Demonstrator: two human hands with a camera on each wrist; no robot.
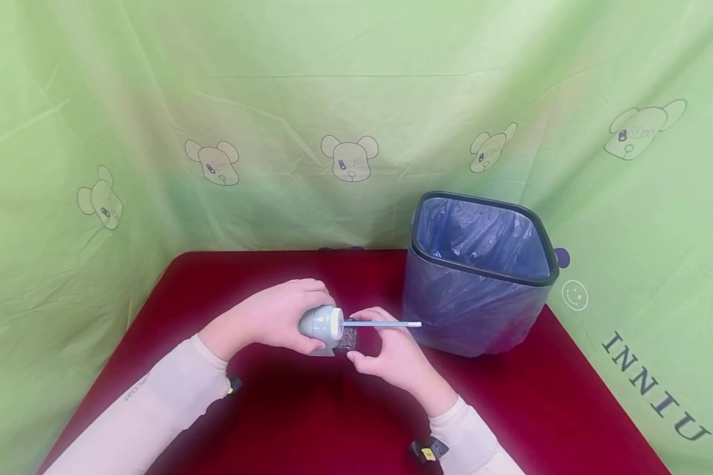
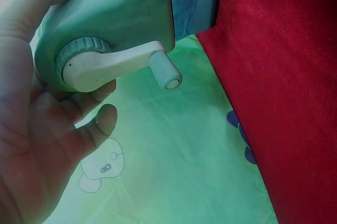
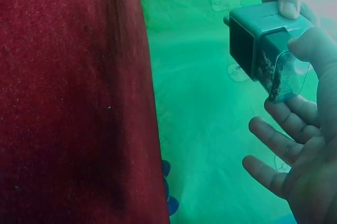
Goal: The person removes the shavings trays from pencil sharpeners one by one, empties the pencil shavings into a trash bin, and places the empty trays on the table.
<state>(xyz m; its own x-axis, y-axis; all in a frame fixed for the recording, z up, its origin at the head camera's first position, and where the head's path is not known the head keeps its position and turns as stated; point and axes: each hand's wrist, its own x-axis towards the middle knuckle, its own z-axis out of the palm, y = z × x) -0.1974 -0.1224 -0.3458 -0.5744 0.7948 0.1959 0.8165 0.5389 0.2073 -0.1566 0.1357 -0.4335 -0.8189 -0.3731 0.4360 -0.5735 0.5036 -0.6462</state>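
My left hand (image 1: 285, 315) grips a pale blue-grey crank pencil sharpener (image 1: 319, 323) above the table. A light blue pencil (image 1: 386, 324) sticks out of its round front and points right. In the left wrist view, the white crank handle (image 2: 116, 67) hangs at the sharpener's side, untouched by the fingers. With thumb and forefinger, my right hand (image 1: 397, 356) pinches the clear shavings drawer (image 3: 281, 74), which is partly out of the sharpener body. Dark shavings show inside the drawer. The right hand's other fingers (image 3: 268, 176) are spread apart from it.
A bin (image 1: 481, 271) lined with a blue plastic bag stands on the right of the red-covered table (image 1: 261, 422), close beyond the right hand. Green curtains (image 1: 344, 218) with bear prints hang behind the table and along both sides.
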